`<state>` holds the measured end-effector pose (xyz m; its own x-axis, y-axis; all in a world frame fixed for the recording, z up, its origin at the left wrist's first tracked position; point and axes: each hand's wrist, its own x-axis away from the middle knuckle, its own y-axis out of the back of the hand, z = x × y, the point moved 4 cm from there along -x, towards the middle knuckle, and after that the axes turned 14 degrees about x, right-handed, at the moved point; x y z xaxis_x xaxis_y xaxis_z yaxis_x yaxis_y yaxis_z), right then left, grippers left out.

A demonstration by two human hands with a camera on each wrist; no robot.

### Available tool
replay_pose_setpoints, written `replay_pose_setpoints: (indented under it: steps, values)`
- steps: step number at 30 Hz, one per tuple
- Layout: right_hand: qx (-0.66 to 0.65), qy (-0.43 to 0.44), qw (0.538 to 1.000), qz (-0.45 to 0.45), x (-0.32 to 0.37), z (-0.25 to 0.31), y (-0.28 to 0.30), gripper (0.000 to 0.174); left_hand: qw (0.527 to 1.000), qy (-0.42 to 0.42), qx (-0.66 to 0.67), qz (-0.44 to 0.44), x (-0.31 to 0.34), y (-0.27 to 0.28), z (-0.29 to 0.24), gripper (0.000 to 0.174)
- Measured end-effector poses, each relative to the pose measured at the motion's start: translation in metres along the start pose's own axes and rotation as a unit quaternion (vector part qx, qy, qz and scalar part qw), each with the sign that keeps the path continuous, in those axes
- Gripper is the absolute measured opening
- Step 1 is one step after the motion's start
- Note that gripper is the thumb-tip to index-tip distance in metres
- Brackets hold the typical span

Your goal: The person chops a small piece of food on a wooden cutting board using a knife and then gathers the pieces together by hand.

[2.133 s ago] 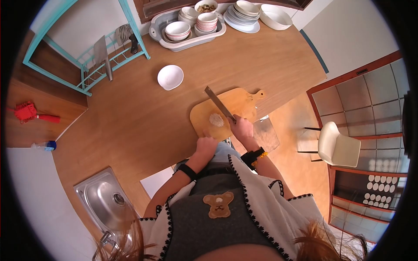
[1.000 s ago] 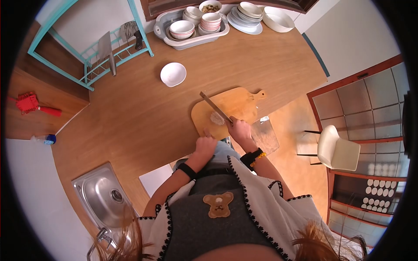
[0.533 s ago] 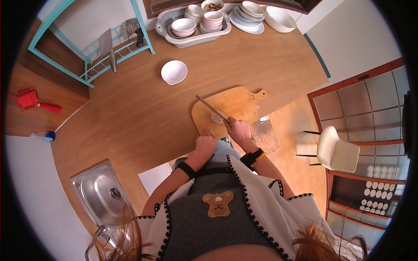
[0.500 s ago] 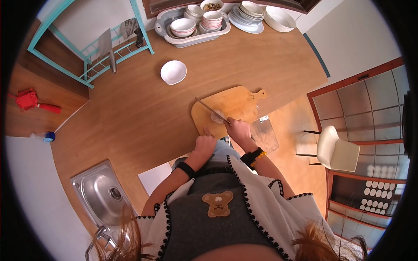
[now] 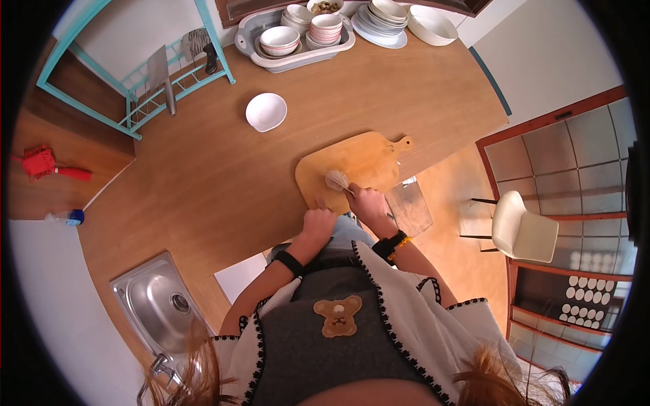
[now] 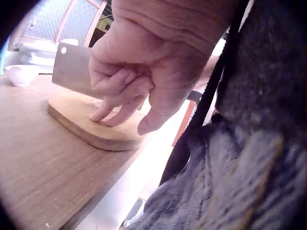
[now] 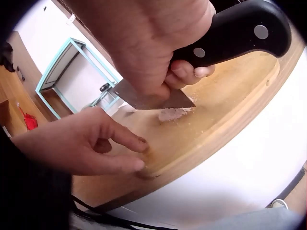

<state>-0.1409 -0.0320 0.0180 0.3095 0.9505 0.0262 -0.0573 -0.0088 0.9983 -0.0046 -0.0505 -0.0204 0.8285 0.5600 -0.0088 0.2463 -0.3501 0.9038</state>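
My right hand [image 5: 369,206] grips the black handle [image 7: 235,33] of a broad cleaver; in the left wrist view its blade [image 6: 72,67] stands over the wooden cutting board [image 5: 365,159]. In the head view the blade is seen nearly edge-on and is hard to make out. A patch of pale minced food [image 7: 173,113] lies on the board beside and beneath the blade. My left hand [image 5: 318,227] rests fingertips on the board's near left edge, some fingers extended and others folded in the left wrist view, holding nothing.
A white bowl [image 5: 266,112] stands beyond the board. Farther back are a grey tub [image 5: 305,61] of bowls, stacked plates [image 5: 379,37] and a white dish [image 5: 432,27]. A turquoise rack [image 5: 128,128] holds another cleaver at the left. The sink [image 5: 152,298] is at near left.
The cleaver has turned from lying diagonally across the board in the head view to nearly edge-on, uncovering more of the pale food. My left hand has stayed at the board's edge.
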Motion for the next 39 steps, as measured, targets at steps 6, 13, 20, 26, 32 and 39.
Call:
replay_pose_setpoints:
  steps: [6,13,20,26,32,39]
  values:
    - [0.002,0.017,1.0,0.005,0.001,0.006,0.003,0.023,0.999,0.028,-0.015,0.009,0.002,0.006,-0.002,0.012]
    - [0.009,0.022,1.0,0.003,0.002,0.012,0.004,0.022,0.999,0.034,-0.009,0.0,0.002,0.0,0.003,0.011]
    - [0.012,0.018,1.0,0.009,0.005,0.014,0.003,0.022,1.0,0.027,-0.008,0.01,0.001,0.005,0.001,0.01]
    - [0.023,0.034,0.999,0.013,0.007,0.014,-0.003,0.021,0.999,0.027,0.01,0.024,0.0,0.003,0.003,0.014]
    - [0.033,0.044,0.998,0.015,0.01,0.013,-0.004,0.02,0.999,0.031,0.016,0.022,-0.001,0.002,0.003,0.017]
    - [0.017,0.011,1.0,0.015,0.002,0.006,-0.006,0.021,0.999,0.017,-0.031,0.0,0.0,0.008,0.001,0.012]
